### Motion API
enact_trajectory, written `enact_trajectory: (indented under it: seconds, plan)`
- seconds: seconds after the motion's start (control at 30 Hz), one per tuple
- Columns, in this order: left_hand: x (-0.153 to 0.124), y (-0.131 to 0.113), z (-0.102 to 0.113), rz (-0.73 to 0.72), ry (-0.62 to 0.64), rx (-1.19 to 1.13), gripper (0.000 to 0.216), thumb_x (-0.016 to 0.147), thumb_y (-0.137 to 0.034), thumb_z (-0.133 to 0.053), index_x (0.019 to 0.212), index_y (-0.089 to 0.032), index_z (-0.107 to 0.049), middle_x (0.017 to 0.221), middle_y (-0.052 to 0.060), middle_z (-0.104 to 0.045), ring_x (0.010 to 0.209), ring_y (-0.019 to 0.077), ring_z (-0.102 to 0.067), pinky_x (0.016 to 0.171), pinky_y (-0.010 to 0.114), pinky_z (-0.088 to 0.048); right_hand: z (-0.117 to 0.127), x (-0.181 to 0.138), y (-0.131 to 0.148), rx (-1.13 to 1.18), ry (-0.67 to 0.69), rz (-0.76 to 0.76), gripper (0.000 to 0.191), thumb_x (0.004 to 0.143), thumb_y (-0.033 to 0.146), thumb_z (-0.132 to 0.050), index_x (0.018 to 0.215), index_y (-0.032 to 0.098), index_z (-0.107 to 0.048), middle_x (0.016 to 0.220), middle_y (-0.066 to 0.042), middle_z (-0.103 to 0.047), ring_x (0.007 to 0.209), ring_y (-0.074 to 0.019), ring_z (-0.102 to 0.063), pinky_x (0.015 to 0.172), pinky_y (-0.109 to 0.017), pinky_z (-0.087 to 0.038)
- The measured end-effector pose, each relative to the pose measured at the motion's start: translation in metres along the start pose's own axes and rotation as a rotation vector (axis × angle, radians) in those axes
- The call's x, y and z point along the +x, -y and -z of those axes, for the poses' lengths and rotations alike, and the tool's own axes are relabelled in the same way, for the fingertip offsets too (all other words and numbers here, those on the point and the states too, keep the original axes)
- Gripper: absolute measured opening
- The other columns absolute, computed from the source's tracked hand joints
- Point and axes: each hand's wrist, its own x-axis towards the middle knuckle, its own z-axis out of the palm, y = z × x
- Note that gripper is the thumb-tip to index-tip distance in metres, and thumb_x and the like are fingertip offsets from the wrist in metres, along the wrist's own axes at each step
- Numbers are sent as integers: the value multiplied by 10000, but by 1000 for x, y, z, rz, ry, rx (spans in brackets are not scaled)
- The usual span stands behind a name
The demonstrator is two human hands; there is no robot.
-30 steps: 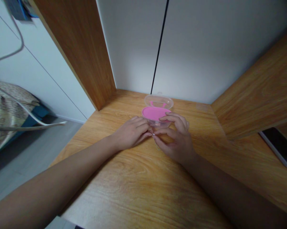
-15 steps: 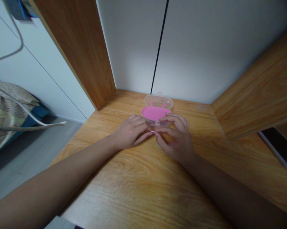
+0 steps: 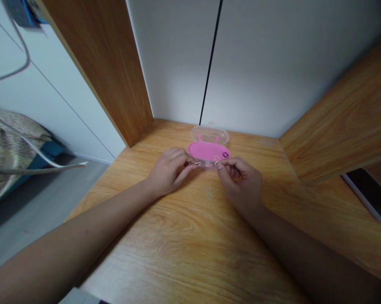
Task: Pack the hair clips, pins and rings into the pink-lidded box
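A small oval case [image 3: 208,150] with a pink inside and a clear lid raised behind it lies open near the back of the wooden desk [image 3: 190,236]. A small dark ring rests at the right end of the pink part. My left hand [image 3: 170,171] and my right hand [image 3: 241,181] are both curled just in front of the case, fingertips pinched on something thin and clear stretched between them; I cannot make out what it is. Two tiny clear rings [image 3: 209,193] lie on the desk between my wrists.
White wall panels close the back of the desk, with wooden side panels [image 3: 114,71] to the left and right. A dark phone [image 3: 369,195] lies at the right edge. To the left are the floor, a patterned cushion [image 3: 9,143] and hanging cables.
My hands have drawn apart in front of the case, uncovering the tiny rings on the desk. My right fingers have come off the case's pink part, where the dark ring now shows.
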Motion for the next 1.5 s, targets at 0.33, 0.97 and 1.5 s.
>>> enact_trajectory:
  seconds: [0.33,0.97,1.5]
  plan:
    - [-1,3,0,1,-33,-38,134,984,-275,-566,949,-165,-634,823,50,-653,768,160,-583,728,300,-455,-1,0,-2,34,13,-17,119,856,246,-652,746,206,-675,584,58,-484,526,-103,-446,520,-261,-379]
    - [3,-1,2,-143,134,4,193,995,-320,-553,945,-166,-656,858,63,-683,798,168,-600,752,309,-443,0,0,2,-211,253,378,102,943,252,-609,913,193,-687,733,-14,-642,716,-189,-570,685,-328,-386]
    - [3,-3,2,-232,134,66,167,969,-298,-555,918,-174,-654,847,70,-673,791,177,-595,743,314,-447,1,0,3,-221,215,463,29,921,229,-649,914,208,-667,794,-22,-691,733,-197,-595,687,-338,-395]
